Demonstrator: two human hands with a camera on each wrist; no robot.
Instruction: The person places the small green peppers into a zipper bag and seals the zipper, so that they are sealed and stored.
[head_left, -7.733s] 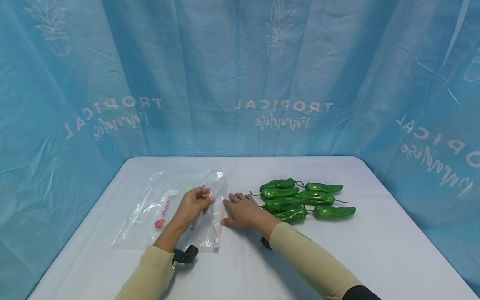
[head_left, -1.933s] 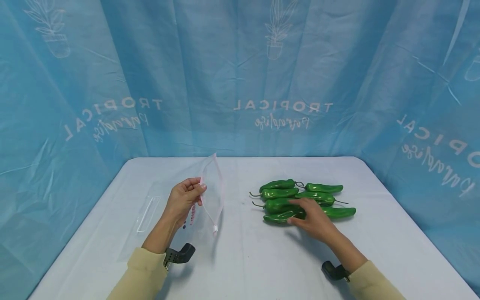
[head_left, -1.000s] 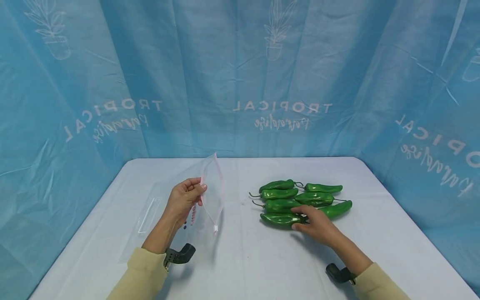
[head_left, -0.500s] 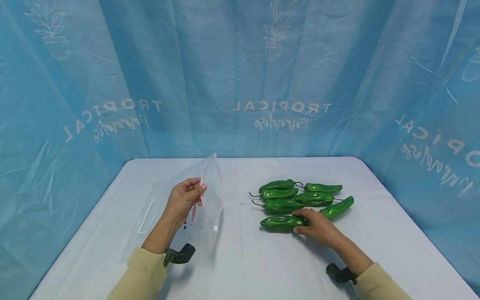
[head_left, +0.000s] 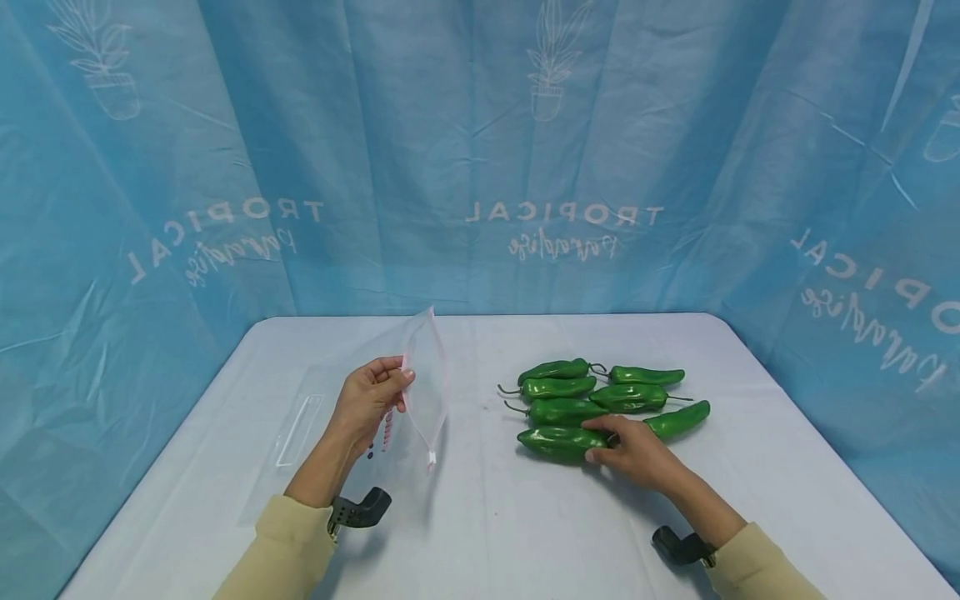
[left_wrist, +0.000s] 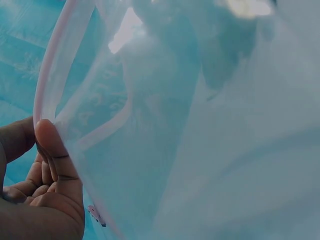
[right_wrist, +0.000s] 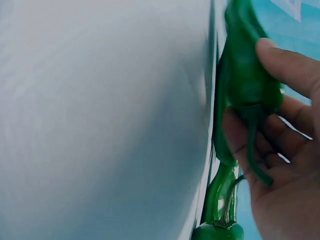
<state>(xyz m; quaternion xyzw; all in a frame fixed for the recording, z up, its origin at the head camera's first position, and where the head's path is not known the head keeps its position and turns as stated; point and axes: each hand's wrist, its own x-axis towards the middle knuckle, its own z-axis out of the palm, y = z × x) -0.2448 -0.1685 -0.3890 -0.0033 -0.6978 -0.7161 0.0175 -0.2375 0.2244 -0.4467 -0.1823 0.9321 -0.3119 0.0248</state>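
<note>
A clear zip-lock bag (head_left: 427,387) with a pink zip edge stands with its mouth parted; my left hand (head_left: 369,404) pinches the rim between thumb and fingers. The left wrist view shows that thumb and finger on the pink-edged film (left_wrist: 95,135). On the right, my right hand (head_left: 633,450) grips the stem end of a green chili pepper (head_left: 558,444), the nearest of the group. In the right wrist view, thumb and fingers hold this pepper (right_wrist: 250,75) near its cap, its stem curving over the palm.
Several other green peppers (head_left: 630,397) lie in two loose columns just beyond the right hand. One pepper (head_left: 678,419) lies right beside it. All rest on a white table (head_left: 495,533), with a blue printed curtain (head_left: 420,167) around its back and sides.
Earlier both hands were at the flat bag; the left then lifted its rim and the mouth parted. The right moved to the peppers, took the nearest by its stem end and drew it slightly nearer.
</note>
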